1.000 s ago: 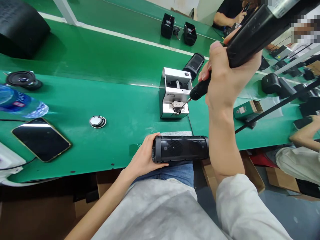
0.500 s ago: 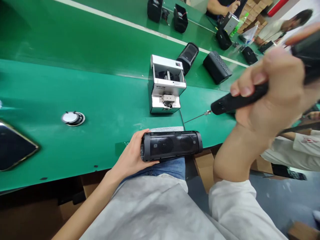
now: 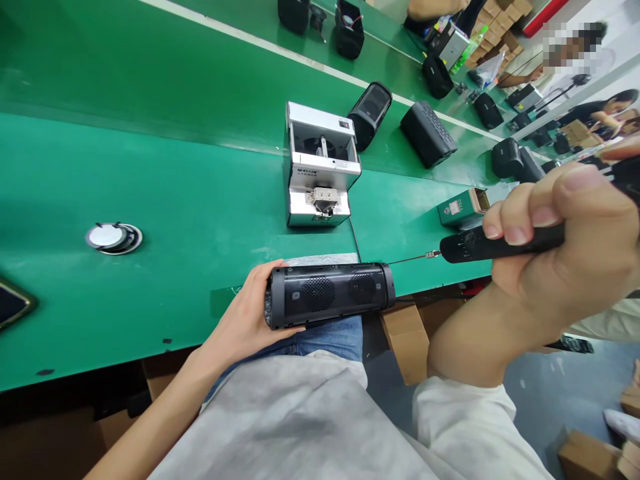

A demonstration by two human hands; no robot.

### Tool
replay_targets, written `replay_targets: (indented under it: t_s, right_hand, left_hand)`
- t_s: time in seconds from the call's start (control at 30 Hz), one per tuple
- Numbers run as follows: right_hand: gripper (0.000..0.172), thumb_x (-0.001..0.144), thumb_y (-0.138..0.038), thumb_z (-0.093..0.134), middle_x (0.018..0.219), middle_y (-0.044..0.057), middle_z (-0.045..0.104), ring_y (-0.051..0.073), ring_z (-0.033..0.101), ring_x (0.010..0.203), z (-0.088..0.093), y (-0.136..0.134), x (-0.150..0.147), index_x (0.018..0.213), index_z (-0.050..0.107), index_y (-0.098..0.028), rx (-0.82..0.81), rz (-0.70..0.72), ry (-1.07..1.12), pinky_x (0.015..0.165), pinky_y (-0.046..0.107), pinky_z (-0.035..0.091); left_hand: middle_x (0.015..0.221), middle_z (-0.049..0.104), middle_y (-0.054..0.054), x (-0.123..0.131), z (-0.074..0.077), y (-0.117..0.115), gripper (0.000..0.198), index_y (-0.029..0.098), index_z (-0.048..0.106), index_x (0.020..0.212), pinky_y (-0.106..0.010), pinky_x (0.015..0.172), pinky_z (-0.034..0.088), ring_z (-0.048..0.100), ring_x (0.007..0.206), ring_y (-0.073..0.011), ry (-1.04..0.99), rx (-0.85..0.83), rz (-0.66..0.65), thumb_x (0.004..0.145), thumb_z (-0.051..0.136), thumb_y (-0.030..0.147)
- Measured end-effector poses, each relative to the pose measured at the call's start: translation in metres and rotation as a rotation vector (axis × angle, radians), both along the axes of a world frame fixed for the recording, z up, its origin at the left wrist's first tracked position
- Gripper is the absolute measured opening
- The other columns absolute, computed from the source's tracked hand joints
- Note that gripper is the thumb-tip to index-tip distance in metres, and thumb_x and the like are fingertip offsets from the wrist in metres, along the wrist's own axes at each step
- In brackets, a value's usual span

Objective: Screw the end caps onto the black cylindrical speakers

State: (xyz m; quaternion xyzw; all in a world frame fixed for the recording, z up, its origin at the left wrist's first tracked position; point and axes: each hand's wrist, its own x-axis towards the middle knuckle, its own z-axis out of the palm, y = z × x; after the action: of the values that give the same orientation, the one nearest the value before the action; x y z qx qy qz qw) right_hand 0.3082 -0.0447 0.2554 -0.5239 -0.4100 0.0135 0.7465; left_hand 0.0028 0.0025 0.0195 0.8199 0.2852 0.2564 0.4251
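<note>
A black speaker [image 3: 333, 293] lies lengthwise at the front edge of the bench, partly on a pale pad [image 3: 325, 259]. My left hand [image 3: 253, 300] grips its left end, thumb on the far side and fingers on the near side. In my right hand [image 3: 565, 220] is a black electric screwdriver [image 3: 480, 245], held level with its thin bit pointing left. The bit's tip reaches the upper right end of the speaker; whether it touches a screw I cannot tell. Behind the speaker stands a silver screw feeder [image 3: 324, 167].
A round speaker driver [image 3: 114, 237] lies on the left of the green bench [image 3: 200, 200], with a dark tablet-like object [image 3: 13, 303] at the left edge. Two black speaker housings [image 3: 373, 113] stand behind the feeder. A green tin [image 3: 463, 208] is by my right hand. Co-workers sit beyond.
My right hand has moved right and down, bringing the screwdriver bit to the speaker's right end. My left hand keeps its grip; the view has shifted slightly right.
</note>
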Motion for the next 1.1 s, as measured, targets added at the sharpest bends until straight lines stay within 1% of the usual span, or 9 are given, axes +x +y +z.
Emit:
replay_targets:
  t_s: [0.13,0.3,0.4,0.53,0.73,0.8,0.9,1.0,1.1]
  right_hand:
    - [0.021,0.079,-0.016,0.074,0.058,-0.009,0.047,0.010,0.038,0.041,-0.024,0.002,0.000,0.093,0.079,-0.031,0.044,0.089,-0.087,0.036,0.029,0.034]
    - [0.027,0.075,-0.012,0.076,0.058,-0.012,0.048,0.012,0.038,0.035,-0.061,0.004,0.009,0.094,0.069,-0.031,0.016,0.145,-0.084,0.030,0.031,0.032]
    - [0.023,0.076,-0.020,0.076,0.060,-0.011,0.042,0.011,0.032,0.036,-0.069,0.003,0.007,0.094,0.067,-0.033,0.024,0.088,-0.102,0.030,0.031,0.031]
    - [0.025,0.072,-0.024,0.077,0.060,-0.011,0.036,0.013,0.034,0.037,-0.069,0.002,0.004,0.089,0.062,-0.034,-0.023,0.007,-0.110,0.029,0.030,0.031]
    - [0.022,0.077,-0.026,0.082,0.059,-0.012,0.040,0.009,0.030,0.034,-0.073,0.002,0.017,0.091,0.066,-0.032,0.053,0.165,-0.131,0.028,0.025,0.029]
    - [0.024,0.075,-0.026,0.084,0.057,-0.012,0.041,0.009,0.029,0.032,-0.075,0.003,0.019,0.090,0.066,-0.032,0.057,0.177,-0.113,0.027,0.025,0.027]
    - [0.026,0.074,-0.025,0.088,0.056,-0.012,0.048,0.010,0.034,0.032,-0.076,0.005,0.020,0.087,0.066,-0.031,0.036,0.159,-0.062,0.029,0.027,0.031]
    - [0.035,0.067,-0.033,0.098,0.053,-0.011,0.050,0.012,0.034,0.030,-0.064,0.004,0.023,0.085,0.068,-0.030,-0.013,0.212,-0.061,0.027,0.028,0.033]
    - [0.048,0.059,-0.046,0.107,0.050,-0.011,0.048,0.014,0.034,0.030,-0.032,-0.004,0.026,0.090,0.073,-0.034,-0.066,0.254,-0.036,0.027,0.029,0.033]
  left_hand:
    - [0.161,0.056,-0.016,0.000,0.004,0.000,0.107,0.036,0.031,0.169,-0.068,0.124,0.056,0.061,0.150,-0.0449,-0.001,-0.008,-0.005,0.086,0.096,0.051]
    - [0.160,0.058,-0.015,0.000,0.009,0.000,0.104,0.034,0.036,0.167,-0.067,0.122,0.058,0.064,0.146,-0.0437,0.018,-0.057,0.006,0.085,0.098,0.049]
    - [0.161,0.058,-0.015,-0.001,0.011,0.000,0.104,0.034,0.035,0.167,-0.067,0.122,0.059,0.065,0.146,-0.0445,0.023,-0.062,0.012,0.086,0.098,0.049]
    - [0.161,0.058,-0.014,-0.002,0.011,-0.001,0.105,0.036,0.035,0.167,-0.068,0.120,0.060,0.066,0.145,-0.0448,0.036,-0.078,0.015,0.085,0.098,0.050]
    - [0.160,0.058,-0.015,-0.002,0.009,0.000,0.104,0.035,0.035,0.167,-0.067,0.121,0.059,0.066,0.145,-0.0438,0.026,-0.070,0.017,0.085,0.098,0.048]
    - [0.160,0.057,-0.015,-0.001,0.008,-0.001,0.104,0.034,0.035,0.166,-0.067,0.123,0.058,0.065,0.146,-0.0434,0.025,-0.069,0.015,0.085,0.099,0.048]
    - [0.161,0.055,-0.017,0.000,0.006,-0.002,0.107,0.033,0.033,0.166,-0.068,0.125,0.055,0.063,0.148,-0.0441,0.018,-0.055,0.011,0.084,0.099,0.050]
    - [0.161,0.054,-0.019,0.001,0.004,-0.002,0.111,0.032,0.031,0.167,-0.069,0.127,0.053,0.060,0.152,-0.0449,0.011,-0.023,0.009,0.083,0.100,0.048]
    - [0.164,0.053,-0.020,0.001,0.003,-0.003,0.113,0.031,0.028,0.170,-0.068,0.128,0.052,0.058,0.155,-0.0452,0.003,0.001,-0.002,0.084,0.100,0.047]
